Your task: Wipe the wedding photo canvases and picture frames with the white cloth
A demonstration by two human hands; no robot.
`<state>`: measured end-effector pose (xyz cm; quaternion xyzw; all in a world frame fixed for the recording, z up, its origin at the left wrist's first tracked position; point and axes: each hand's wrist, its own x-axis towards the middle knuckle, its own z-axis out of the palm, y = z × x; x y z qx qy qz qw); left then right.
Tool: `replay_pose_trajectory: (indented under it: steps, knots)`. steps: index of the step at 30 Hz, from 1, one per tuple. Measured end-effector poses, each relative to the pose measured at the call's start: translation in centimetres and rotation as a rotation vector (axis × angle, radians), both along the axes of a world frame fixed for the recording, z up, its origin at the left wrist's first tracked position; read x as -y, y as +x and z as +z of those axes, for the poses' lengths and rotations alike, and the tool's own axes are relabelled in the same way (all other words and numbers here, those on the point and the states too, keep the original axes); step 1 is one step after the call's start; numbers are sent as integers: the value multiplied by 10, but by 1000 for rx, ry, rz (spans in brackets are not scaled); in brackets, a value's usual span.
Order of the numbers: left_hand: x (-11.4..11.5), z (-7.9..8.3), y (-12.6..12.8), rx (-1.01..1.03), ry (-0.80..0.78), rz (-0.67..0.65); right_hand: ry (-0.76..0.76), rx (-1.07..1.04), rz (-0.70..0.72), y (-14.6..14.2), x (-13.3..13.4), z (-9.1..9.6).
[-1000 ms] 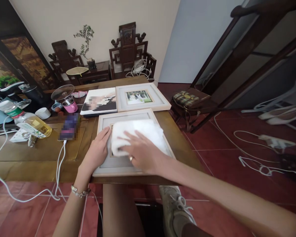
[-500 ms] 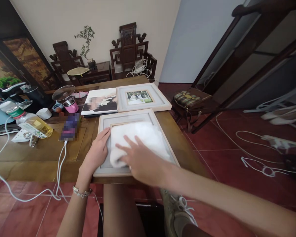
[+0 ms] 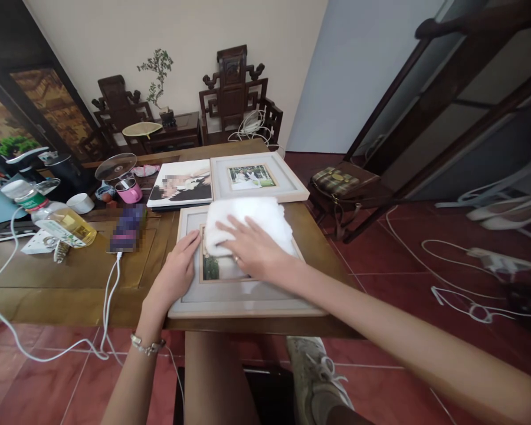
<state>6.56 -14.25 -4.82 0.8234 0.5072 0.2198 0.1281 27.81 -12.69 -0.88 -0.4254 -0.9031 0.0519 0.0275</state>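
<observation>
On the table lies a light wooden picture frame (image 3: 248, 298) with a wide pale mat and a small photo (image 3: 211, 268), partly covered. A folded white cloth (image 3: 272, 215) rests over the far part of this frame. My right hand (image 3: 252, 245) lies flat on the cloth with its fingers spread, pressing it against the frame. At the frame's left side, my left hand (image 3: 177, 268) has its fingers stretched out, with the fingertips touching the mat beside the photo. The cloth hides much of the photo.
Behind lie a second picture frame (image 3: 287, 183) and a photo panel (image 3: 183, 183). To the left are a phone (image 3: 127, 227) on a white cable, a bottle (image 3: 66, 221), a pink cup (image 3: 129, 192) and a white cup (image 3: 80, 203). A plaid bag (image 3: 343, 177) sits beyond the table's right edge.
My right hand has slid the cloth away from me, toward the frame's far edge, uncovering the near part of the mat and a corner of the photo. My left hand has stayed in place.
</observation>
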Motion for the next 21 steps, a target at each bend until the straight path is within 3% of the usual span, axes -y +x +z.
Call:
replay_pose_trajectory:
  steps: [3, 5, 9, 15, 18, 21]
  knots:
    - [0, -2, 0, 12, 11, 2, 125, 52, -10, -3, -20, -8]
    - [0, -2, 0, 27, 22, 4, 99, 79, 35, -7, -15, -8]
    - [-1, -1, 1, 16, 11, 22, -46, 66, 147, -11, 28, 8]
    - [0, -1, 1, -15, -6, 52, -279, -54, 311, 5, 94, 40]
    - [0, -3, -1, -11, 6, 37, -303, -97, 302, 7, 97, 39]
    - [-1, -3, -2, -12, 5, 25, -270, -92, 213, 4, 78, 27]
